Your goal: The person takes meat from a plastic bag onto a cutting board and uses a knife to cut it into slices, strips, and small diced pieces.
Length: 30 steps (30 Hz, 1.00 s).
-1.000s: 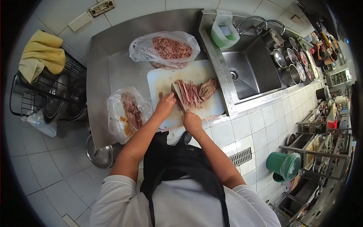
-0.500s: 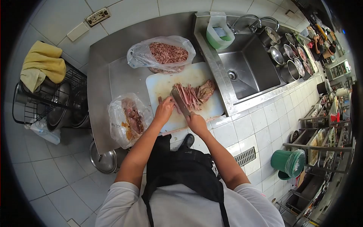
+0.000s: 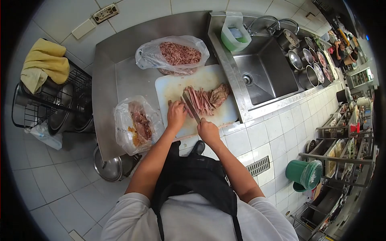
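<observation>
Meat strips (image 3: 202, 102) lie side by side on a white cutting board (image 3: 165, 90), their long axes mostly slanting from far left to near right, with a few splayed out of line; a larger chunk of meat (image 3: 219, 95) sits against their right side. Along their left edge runs a knife (image 3: 191, 106), nearly parallel to them, its tip pointing away and to the left, its handle toward the person. The right hand (image 3: 208, 130) is closed around that handle. The left hand (image 3: 176, 115) rests at the board's left part with bent fingers just beside the blade; it covers what lies beneath, so whether it grips anything cannot be told. The board lies on a stainless steel counter (image 3: 128, 78). At its far edge is a clear bag (image 3: 147, 56) of chopped meat (image 3: 181, 54); near its left side, an open plastic bag (image 3: 122, 114) holds darker meat (image 3: 141, 120). To the right is a sink (image 3: 267, 66), a green container (image 3: 234, 42) at its far left corner and metal pots (image 3: 309, 77) along its right. A yellow cloth (image 3: 46, 60) drapes a black wire rack (image 3: 38, 97) at left. Beyond the tiled floor (image 3: 44, 180), a green bucket (image 3: 295, 173) stands beside metal shelving (image 3: 335, 159).
</observation>
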Available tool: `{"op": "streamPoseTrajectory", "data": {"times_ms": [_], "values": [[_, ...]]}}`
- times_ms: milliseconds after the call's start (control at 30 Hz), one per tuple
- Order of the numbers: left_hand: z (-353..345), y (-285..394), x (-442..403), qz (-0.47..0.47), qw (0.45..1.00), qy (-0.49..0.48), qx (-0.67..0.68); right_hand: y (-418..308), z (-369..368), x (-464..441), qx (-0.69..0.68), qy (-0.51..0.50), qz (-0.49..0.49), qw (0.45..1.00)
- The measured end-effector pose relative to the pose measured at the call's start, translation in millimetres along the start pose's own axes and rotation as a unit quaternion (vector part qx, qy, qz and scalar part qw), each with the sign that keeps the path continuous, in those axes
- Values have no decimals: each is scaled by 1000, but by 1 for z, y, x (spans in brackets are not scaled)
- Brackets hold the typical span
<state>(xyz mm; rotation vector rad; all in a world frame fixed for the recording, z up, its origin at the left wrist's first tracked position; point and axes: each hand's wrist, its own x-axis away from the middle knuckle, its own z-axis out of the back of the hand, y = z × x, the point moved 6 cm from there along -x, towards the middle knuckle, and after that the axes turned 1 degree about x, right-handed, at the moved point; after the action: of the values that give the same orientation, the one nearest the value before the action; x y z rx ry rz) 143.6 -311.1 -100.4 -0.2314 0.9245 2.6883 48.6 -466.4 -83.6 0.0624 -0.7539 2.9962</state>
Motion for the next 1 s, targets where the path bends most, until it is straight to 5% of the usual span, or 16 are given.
{"op": "streamPoseTrajectory", "data": {"times_ms": [500, 800, 1000], "values": [[-6, -1, 2, 42, 999, 9, 2, 45, 38, 91, 25, -154, -35, 987], [-2, -1, 2, 26, 999, -2, -25, 25, 24, 45, 33, -31, -34, 998], [-5, -7, 2, 21, 999, 19, -22, 5, 22, 41, 26, -35, -17, 999]]}}
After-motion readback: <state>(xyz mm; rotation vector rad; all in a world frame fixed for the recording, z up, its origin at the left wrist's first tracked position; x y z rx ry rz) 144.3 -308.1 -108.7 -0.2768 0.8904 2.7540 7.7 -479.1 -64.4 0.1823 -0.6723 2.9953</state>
